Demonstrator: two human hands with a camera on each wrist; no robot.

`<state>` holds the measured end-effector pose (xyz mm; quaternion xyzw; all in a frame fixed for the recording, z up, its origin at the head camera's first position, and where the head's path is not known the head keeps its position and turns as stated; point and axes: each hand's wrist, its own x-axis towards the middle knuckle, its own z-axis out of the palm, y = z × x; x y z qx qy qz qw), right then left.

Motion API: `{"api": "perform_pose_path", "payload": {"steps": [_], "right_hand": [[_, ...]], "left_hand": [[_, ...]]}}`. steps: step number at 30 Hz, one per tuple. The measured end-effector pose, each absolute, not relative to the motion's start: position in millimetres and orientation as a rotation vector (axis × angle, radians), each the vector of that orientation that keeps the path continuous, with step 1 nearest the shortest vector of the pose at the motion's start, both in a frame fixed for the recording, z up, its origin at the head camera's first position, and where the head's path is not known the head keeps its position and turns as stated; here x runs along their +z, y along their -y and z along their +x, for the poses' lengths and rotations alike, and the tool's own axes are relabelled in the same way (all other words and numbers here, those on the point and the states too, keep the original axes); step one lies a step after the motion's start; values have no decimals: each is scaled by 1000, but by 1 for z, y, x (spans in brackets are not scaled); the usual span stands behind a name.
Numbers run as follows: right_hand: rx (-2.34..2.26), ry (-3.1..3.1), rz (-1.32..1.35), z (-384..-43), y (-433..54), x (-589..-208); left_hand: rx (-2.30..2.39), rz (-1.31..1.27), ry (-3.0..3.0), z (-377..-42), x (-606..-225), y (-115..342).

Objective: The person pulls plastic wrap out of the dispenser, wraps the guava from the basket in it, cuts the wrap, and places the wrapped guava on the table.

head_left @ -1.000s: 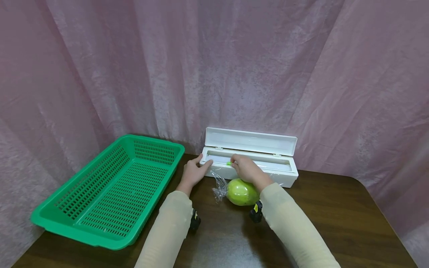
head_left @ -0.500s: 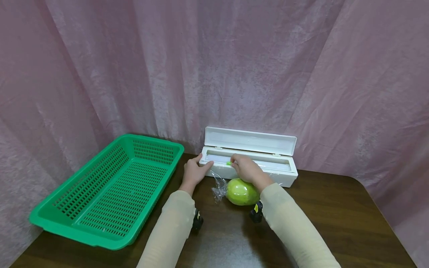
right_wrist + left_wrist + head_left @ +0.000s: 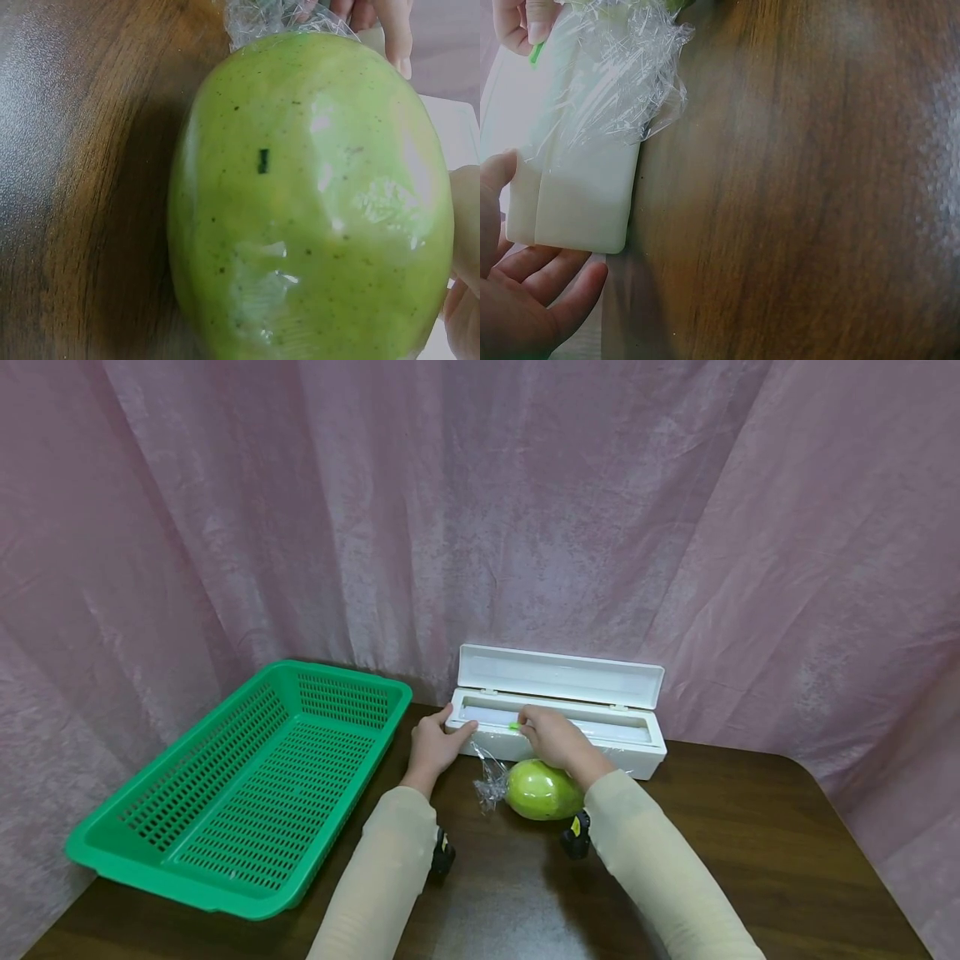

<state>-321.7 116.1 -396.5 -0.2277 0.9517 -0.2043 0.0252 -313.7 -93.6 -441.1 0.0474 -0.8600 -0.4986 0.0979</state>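
A white cling film box (image 3: 487,745) stands on the table with its lid (image 3: 562,675) up. My left hand (image 3: 432,747) grips the box's left end; in the left wrist view its thumb lies on the top edge and its fingers are at the end face. On the box's front top edge, my right hand (image 3: 553,739) pinches a small bright green slider cutter (image 3: 513,727). Below that hand lies a green, papaya-like fruit (image 3: 542,793) in clear film, large in the right wrist view. Crumpled cling film (image 3: 630,67) runs from the fruit up onto the box front.
To the left is a long green plastic basket (image 3: 300,897) with slotted walls, its near part reaching the table's left edge. The dark wooden table (image 3: 735,827) extends right of the box. A pink curtain (image 3: 525,510) hangs close behind everything.
My right hand and the green slider cutter have shifted very slightly to the right along the box edge. The left hand keeps its grip, and the fruit stays almost where it was.
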Motion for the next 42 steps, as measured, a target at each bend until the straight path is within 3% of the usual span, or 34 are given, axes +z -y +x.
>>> {"api": "perform_pose_path", "payload": {"steps": [42], "right_hand": [[-562, -2973, -723, -319, -129, -394]], "left_hand": [[-1482, 160, 2553, -314, -442, 94]]}}
